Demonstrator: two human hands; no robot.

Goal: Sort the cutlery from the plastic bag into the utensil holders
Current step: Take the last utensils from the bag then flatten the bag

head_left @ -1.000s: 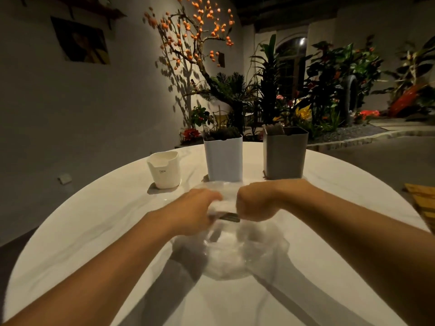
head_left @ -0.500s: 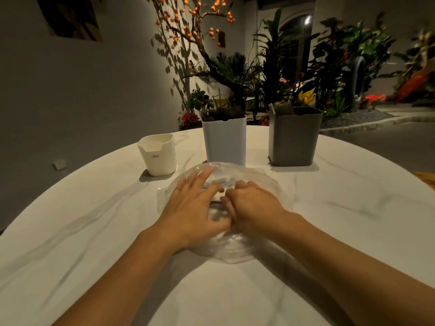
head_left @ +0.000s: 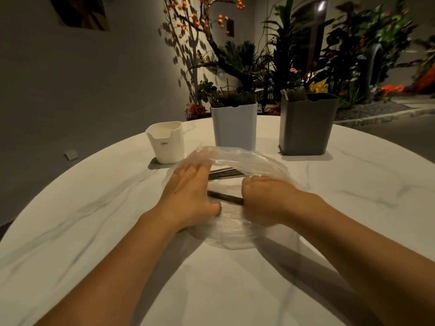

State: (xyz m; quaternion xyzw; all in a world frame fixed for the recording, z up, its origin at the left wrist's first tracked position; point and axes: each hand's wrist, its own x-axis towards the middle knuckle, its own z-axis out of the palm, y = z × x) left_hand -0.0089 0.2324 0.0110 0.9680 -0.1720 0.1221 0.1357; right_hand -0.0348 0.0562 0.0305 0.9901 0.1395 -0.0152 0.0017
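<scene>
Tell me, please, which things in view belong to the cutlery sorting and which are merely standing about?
Belonging to the job:
plastic bag, spread by both hands
cutlery inside it
dark utensil by the right hand
left hand
white holder
pale blue holder
grey holder

Merely about:
plants
orange-berried branch
wall picture

My left hand (head_left: 188, 191) lies flat, fingers straight, on the clear plastic bag (head_left: 247, 161). My right hand (head_left: 266, 198) curls around a dark utensil handle (head_left: 226, 197) that spans the gap between both hands. Just beyond the grip, metal cutlery (head_left: 223, 174) lies inside the bag. Farther beyond stand three holders: white (head_left: 167, 143), pale blue (head_left: 233, 128), grey (head_left: 306, 125).
</scene>
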